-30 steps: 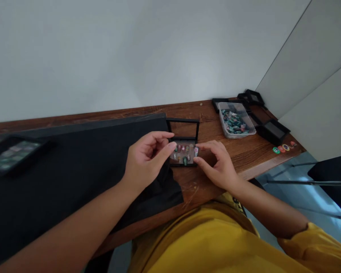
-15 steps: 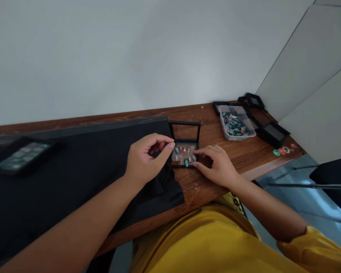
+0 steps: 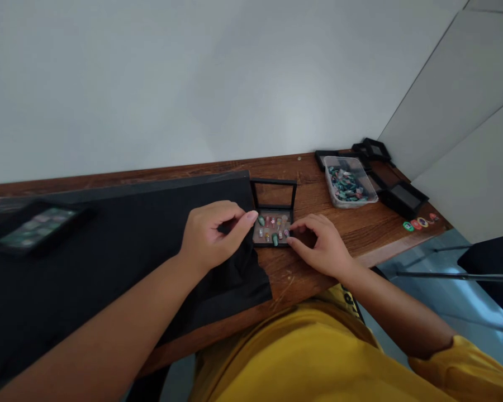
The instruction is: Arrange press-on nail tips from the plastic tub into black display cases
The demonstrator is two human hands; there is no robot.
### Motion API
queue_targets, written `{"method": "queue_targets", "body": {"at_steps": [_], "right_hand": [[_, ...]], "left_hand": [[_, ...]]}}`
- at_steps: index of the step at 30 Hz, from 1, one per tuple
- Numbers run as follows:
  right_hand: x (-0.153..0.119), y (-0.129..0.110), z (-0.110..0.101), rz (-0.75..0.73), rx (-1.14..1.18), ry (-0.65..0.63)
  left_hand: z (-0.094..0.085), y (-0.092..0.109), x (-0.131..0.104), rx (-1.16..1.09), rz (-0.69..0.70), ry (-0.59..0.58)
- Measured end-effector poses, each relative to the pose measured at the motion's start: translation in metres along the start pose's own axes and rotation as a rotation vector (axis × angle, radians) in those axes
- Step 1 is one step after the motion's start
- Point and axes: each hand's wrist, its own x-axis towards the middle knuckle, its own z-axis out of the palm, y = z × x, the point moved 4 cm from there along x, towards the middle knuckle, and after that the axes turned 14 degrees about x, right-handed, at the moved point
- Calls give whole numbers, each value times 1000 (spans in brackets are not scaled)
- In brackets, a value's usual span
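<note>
A small black case [image 3: 273,211] lies with its windowed lid raised, partly at the edge of the black cloth. Inside it are several press-on nails in two rows, among them a green one [image 3: 275,239] at the front. My left hand [image 3: 213,231] is at the case's left side, thumb and curled fingers close together; anything between them is hidden. At the right edge of the case, my right hand [image 3: 321,245] has its thumb and forefinger around the right end, close to a pinkish nail [image 3: 286,233].
Behind my right hand stands a clear plastic box [image 3: 373,198] of loose nails. Black cases [image 3: 404,198] lie beyond it, with round stickers [image 3: 422,222] near the table's right edge. A dark case with green items [image 3: 36,226] is on the black cloth [image 3: 121,245] at left.
My left hand's fingers have curled in and drawn slightly left, off the case's upper left. My right hand has shifted a little to the right, uncovering more of the case's right edge.
</note>
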Motion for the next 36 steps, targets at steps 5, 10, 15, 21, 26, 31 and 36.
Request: {"method": "queue_targets", "body": {"at_steps": [5, 10, 15, 21, 26, 31, 36], "right_hand": [[-1, -2, -2, -42, 86, 8], [-1, -2, 0, -44, 68, -24], [0, -1, 1, -50, 68, -26], [0, 0, 2, -21, 48, -47], [1, 0, 2, -13, 42, -51], [0, 0, 3, -22, 36, -66], [0, -1, 4, -51, 23, -82]], "left_hand": [[13, -2, -1, 29, 131, -220], [26, -7, -4, 47, 155, -384], [30, -5, -6, 68, 141, -403], [36, -5, -10, 84, 112, -353], [37, -8, -11, 78, 94, -353], [36, -9, -10, 62, 88, -340], [36, -6, -11, 59, 94, -334]]}}
